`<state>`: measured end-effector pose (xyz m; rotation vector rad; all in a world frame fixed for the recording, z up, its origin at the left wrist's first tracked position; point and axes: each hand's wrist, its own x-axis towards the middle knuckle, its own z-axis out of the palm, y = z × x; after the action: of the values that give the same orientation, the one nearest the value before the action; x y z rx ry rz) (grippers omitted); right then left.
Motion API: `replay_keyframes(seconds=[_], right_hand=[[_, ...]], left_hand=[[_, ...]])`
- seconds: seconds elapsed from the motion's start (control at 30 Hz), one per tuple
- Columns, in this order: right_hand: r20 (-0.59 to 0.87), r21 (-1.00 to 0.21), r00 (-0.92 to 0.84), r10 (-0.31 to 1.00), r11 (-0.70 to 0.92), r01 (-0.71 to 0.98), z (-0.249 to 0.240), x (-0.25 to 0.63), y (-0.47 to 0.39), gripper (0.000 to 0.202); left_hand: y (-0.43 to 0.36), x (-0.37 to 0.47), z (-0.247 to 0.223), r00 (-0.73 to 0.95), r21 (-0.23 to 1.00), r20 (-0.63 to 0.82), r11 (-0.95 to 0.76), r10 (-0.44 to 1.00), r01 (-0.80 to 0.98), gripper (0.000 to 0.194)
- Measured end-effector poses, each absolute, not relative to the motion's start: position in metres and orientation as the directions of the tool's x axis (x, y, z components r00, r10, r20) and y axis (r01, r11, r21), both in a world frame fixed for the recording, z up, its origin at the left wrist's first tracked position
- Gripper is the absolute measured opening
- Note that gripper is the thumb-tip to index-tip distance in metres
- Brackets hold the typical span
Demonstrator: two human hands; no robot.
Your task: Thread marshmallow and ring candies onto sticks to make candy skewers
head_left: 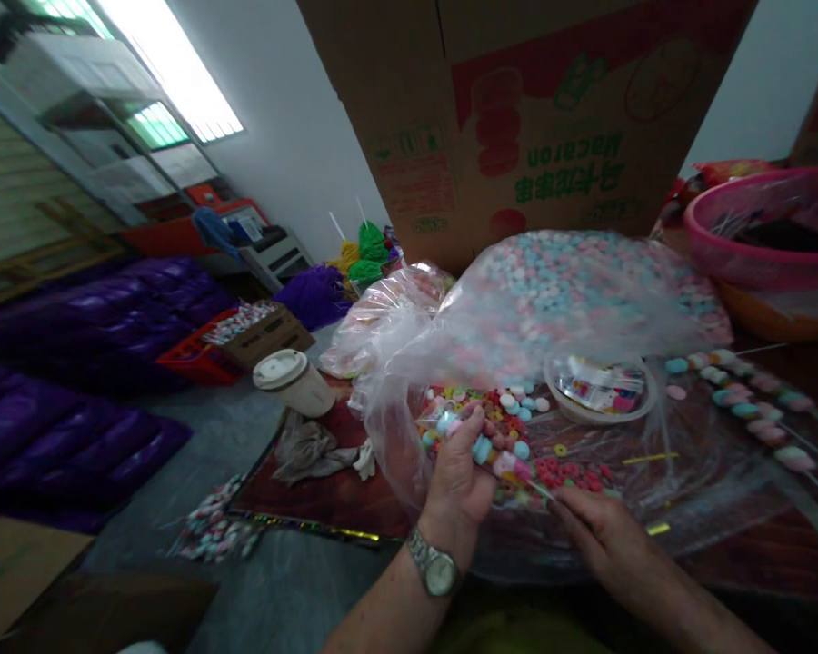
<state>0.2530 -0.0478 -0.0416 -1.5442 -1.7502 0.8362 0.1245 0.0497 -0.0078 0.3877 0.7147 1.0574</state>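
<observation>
My left hand [458, 481], with a watch on its wrist, is closed around a skewer of pastel candies [508, 465] in pink, blue and yellow. At the skewer's lower right end, my right hand [600, 536] pinches its thin pale stick [538, 489]. Beneath and behind the hands lie loose candies, among them red candy rings [573, 474] and pale blue and white discs [518, 401], on clear plastic. Just beyond them bulges a large clear bag of pink, blue and white candies [573, 291]. Several filled skewers [756, 409] rest at the right.
A plastic tub [565, 413] holding a shiny packet stands behind my hands. A lidded paper cup [300, 381] and a crumpled cloth [310, 450] are at the left. A macaron carton [518, 118] rises behind; a pink basin [723, 250] sits right. Skewers [218, 522] lie lower left.
</observation>
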Motion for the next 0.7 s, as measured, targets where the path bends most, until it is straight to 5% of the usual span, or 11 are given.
replay_keyframes(seconds=[0.1,0.23,0.4,0.5,0.57,0.63,0.7], right_hand=[[0.072,-0.792,-0.072,0.995,0.101,0.602,-0.047,0.243,-0.047,0.031],[0.11,-0.839,-0.017,0.994,0.102,0.534,-0.044,0.226,-0.037,0.035],[0.071,-0.833,0.038,0.997,0.039,0.552,-0.046,0.22,-0.025,0.032],[0.109,-0.799,0.02,0.994,0.076,0.597,-0.049,0.237,-0.023,0.029],[0.104,-0.772,-0.029,0.994,0.099,0.628,-0.044,0.255,-0.024,0.03],[0.05,-0.75,-0.119,0.992,0.116,0.651,-0.034,0.273,-0.027,0.032],[0.017,-0.713,-0.222,0.975,0.168,0.68,-0.02,0.285,-0.03,0.033]], left_hand=[[0.044,0.136,-0.012,0.295,0.585,-0.402,0.491,0.867,-0.645,0.035],[0.025,0.151,-0.028,0.237,0.751,-0.373,0.442,0.897,-0.49,0.045],[0.011,0.146,-0.039,0.262,0.922,-0.315,0.36,0.912,-0.145,0.045],[0.01,0.122,-0.022,0.476,0.982,-0.154,0.082,0.866,0.169,0.039],[0.014,0.1,-0.001,0.689,0.869,-0.062,-0.301,0.722,0.393,0.03],[0.024,0.081,0.019,0.714,0.586,0.136,-0.636,0.687,0.501,0.021],[0.038,0.071,0.029,0.67,0.293,0.29,-0.73,0.683,0.617,0.031]])
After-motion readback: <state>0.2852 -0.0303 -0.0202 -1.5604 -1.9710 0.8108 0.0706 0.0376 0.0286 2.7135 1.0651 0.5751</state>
